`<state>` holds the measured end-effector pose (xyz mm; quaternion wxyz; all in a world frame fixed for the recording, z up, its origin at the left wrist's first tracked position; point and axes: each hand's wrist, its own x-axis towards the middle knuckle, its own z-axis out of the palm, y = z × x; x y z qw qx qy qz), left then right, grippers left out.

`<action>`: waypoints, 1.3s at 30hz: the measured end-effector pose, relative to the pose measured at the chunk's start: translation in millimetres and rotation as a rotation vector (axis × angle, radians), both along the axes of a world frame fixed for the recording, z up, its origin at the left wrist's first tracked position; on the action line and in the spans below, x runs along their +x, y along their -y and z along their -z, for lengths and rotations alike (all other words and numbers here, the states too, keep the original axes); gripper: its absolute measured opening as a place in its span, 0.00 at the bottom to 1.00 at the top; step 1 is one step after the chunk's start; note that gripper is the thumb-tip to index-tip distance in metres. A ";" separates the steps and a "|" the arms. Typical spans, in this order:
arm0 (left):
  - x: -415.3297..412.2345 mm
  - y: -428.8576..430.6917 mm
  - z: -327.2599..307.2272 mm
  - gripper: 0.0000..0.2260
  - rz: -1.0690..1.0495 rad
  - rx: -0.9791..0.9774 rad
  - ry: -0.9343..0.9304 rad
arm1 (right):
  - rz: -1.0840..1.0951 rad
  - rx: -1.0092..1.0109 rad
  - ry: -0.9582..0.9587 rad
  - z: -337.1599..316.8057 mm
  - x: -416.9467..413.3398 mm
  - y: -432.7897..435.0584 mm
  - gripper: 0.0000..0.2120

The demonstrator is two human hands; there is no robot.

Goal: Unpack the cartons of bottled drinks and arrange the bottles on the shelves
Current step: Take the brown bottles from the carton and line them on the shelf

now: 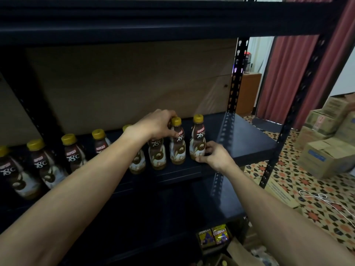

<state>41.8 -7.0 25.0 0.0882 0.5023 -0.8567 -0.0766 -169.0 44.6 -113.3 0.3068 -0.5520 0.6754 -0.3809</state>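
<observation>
Pinching the end bottle [197,140] low is the right hand [214,155]; left hand [157,124] grips another bottle [156,152] left of it; cartons [326,156] sit well right.

A red curtain [288,73] hangs at 2 o'clock above patterned floor tiles [307,181]. A white cord [321,195] lies on them at 4 o'clock; 2 yellow snack packets [221,236] sit at 5 o'clock.

Cap of one bottle [156,152] hidden under left hand [157,124]; neighbour bottle [137,163] mostly behind the forearm. End bottle [10,169] cropped by picture's left edge.
</observation>
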 end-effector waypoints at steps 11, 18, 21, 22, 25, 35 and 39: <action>12.5 -43.4 15.6 0.29 0.072 -0.436 -0.459 | 0.097 -0.077 -0.040 9.7 -17.6 -22.2 0.22; -9.8 -82.6 71.7 0.11 0.242 -0.430 -0.754 | 0.212 -0.188 -0.099 18.3 -31.3 -62.5 0.05; -26.7 -94.3 110.2 0.08 0.242 -0.206 -0.770 | 0.257 -0.196 -0.099 27.1 -41.8 -83.9 0.06; -32.0 -97.3 123.4 0.08 0.240 -0.136 -0.760 | 0.266 -0.188 -0.088 30.7 -45.1 -91.2 0.05; -47.9 -101.7 162.0 0.10 0.228 0.075 -0.688 | 0.295 -0.161 -0.050 49.0 -54.0 -111.2 0.05; -105.6 -120.8 306.1 0.13 0.302 0.517 -0.427 | 0.418 0.141 -0.057 157.9 -82.3 -183.7 0.05; -127.7 -127.0 386.2 0.14 0.358 0.597 -0.329 | 0.453 0.242 -0.060 228.4 -99.3 -209.2 0.05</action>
